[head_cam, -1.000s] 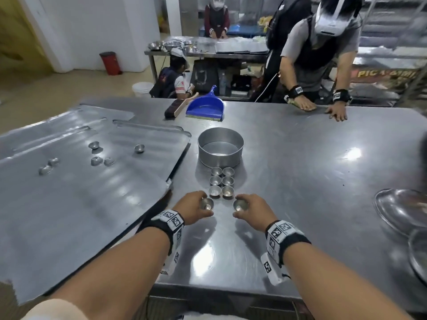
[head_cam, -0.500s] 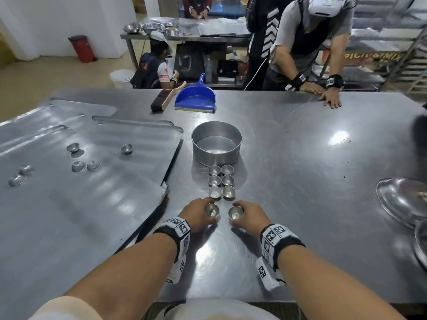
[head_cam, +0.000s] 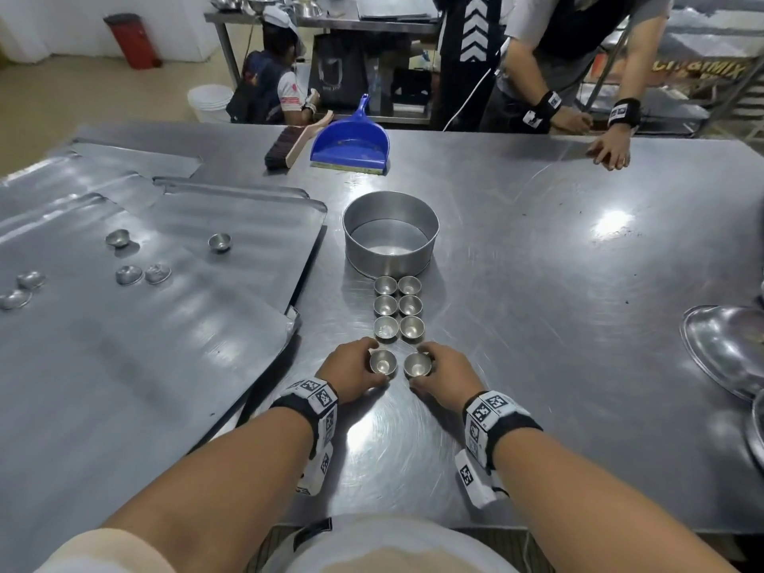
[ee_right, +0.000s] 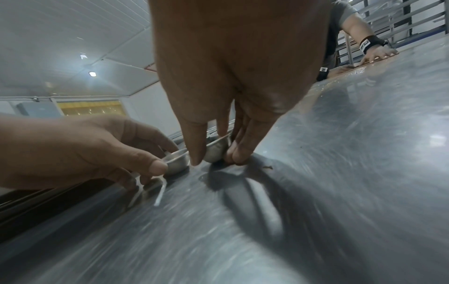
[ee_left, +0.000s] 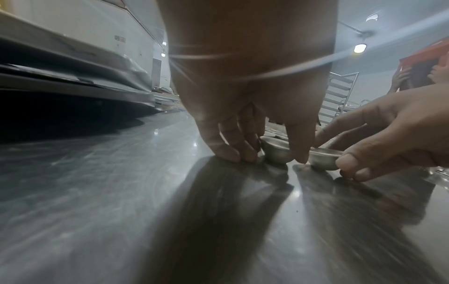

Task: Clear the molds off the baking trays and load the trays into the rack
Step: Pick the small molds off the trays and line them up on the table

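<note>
Head view shows what has changed over the last second: both hands have slid their molds up the table (head_cam: 537, 250) toward the double row of cups (head_cam: 398, 308), so the pair now sits just below it at frame centre. I judge this as the fourth row being added, with setting down nearly done. The left hand (head_cam: 351, 376) pinches the left mold (head_cam: 383, 361) between thumb and curled fingers; the right hand (head_cam: 444, 376) pinches the right mold (head_cam: 417, 364) the same way. In the left wrist view both molds rest on the table, fingertips touching the steel. Several molds (head_cam: 219, 241) remain on the trays (head_cam: 124, 366) at left of frame, well apart from the hands, so clearing is unfinished and no tray is ready for the rack.
</note>
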Demonstrator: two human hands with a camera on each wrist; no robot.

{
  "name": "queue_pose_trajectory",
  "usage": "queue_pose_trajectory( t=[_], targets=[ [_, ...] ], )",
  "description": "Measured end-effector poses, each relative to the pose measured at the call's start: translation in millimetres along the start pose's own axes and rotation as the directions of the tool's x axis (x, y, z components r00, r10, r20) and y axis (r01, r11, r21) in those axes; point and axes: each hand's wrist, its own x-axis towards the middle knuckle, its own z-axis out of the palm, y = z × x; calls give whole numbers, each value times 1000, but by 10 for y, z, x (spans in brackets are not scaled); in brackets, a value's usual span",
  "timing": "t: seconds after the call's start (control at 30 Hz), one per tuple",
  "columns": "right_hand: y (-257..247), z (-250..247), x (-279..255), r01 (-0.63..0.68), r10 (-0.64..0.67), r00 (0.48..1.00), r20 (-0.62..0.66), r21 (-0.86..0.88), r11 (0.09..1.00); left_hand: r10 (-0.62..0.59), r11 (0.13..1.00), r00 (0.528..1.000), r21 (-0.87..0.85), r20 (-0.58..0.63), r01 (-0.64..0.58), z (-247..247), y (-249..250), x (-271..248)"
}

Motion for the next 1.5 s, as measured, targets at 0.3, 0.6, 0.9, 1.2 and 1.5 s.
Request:
queue_pose_trajectory(
  t=[0.3,0.6,0.9,1.2,1.5],
  targets=[
    [20,35,83,26,-26,1000,-15,-1,1000,-1,1000,1000,-19,-28,0,11,17,15],
    [63,74,164,50,-49,998,-44,22,998,12,999,999,-39,-45,-14,11,41,60],
    [105,84,214,59,-55,996,-73,55,997,2,999,998,-34,-62,-4,9,39,90],
    [131,89,239,64,-59,995,-83,54,996,4,1000,998,-30,-69,-6,8,51,111],
    [147,105,254,70,-66,994,-82,55,996,13,1000,997,-26,-75,-14,20,42,118]
  ],
)
